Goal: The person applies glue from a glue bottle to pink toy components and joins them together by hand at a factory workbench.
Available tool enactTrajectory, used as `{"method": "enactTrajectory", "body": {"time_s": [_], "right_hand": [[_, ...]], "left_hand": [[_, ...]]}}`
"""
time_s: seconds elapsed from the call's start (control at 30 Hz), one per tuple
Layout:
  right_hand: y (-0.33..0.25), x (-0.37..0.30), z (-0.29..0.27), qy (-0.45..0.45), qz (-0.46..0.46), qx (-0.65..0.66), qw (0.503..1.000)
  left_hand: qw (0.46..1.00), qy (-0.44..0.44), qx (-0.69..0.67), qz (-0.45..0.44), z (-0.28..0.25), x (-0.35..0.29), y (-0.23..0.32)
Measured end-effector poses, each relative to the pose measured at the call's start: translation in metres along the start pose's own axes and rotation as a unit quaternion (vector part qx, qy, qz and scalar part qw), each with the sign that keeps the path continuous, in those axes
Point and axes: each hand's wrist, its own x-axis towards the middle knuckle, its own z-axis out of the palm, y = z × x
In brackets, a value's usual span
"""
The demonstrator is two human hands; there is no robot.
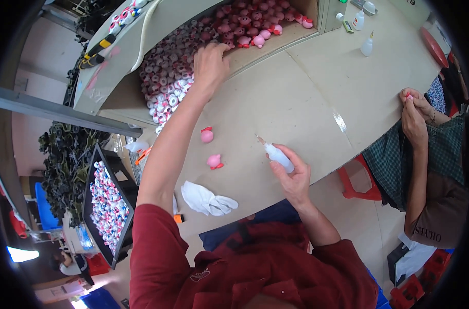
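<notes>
pink figurines (207, 136), two, lie near one held bottle (281, 158).

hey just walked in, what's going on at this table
The person's left hand is at the piles on the shelf, where pink figures and white-and-pink pieces lie heaped. The right hand holds a squeeze bottle with a thin tip above the table. Two more pink figures and a white glove or cloth lie there. At the right, a co-worker's hands hold something small and pink.
</notes>
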Motion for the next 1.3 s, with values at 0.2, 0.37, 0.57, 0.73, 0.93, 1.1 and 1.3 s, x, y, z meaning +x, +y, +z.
{"method": "enactTrajectory", "body": {"time_s": [0.2, 0.37, 0.57, 0.73, 0.93, 1.1, 1.3], "right_hand": [[-0.004, 0.0, -0.002, -0.002, -0.011, -0.015, 1.0], [-0.004, 0.0, -0.002, -0.005, -0.009, -0.002, 1.0], [-0.006, -0.002, -0.002, 0.006, 0.026, 0.058, 0.998], [-0.005, -0.001, -0.001, 0.007, -0.006, 0.097, 0.995], [-0.014, -0.014, 0.017, -0.096, 0.038, 0.166, 0.981], [-0.023, -0.041, 0.053, -0.189, 0.063, 0.134, 0.971], [-0.021, -0.062, 0.076, -0.244, 0.147, 0.138, 0.949]], "left_hand": [[0.99, 0.037, 0.119, 0.071, 0.041, 0.044, -0.027], [0.987, 0.018, 0.099, 0.127, 0.028, 0.042, -0.033], [0.952, -0.081, -0.275, -0.106, -0.056, -0.04, 0.02], [0.803, -0.117, -0.529, -0.246, -0.101, -0.15, 0.052], [0.694, -0.056, -0.664, -0.271, -0.118, -0.247, 0.084], [0.666, 0.042, -0.681, -0.302, -0.123, -0.295, 0.107], [0.72, 0.122, -0.632, -0.26, -0.123, -0.322, 0.106]]}}
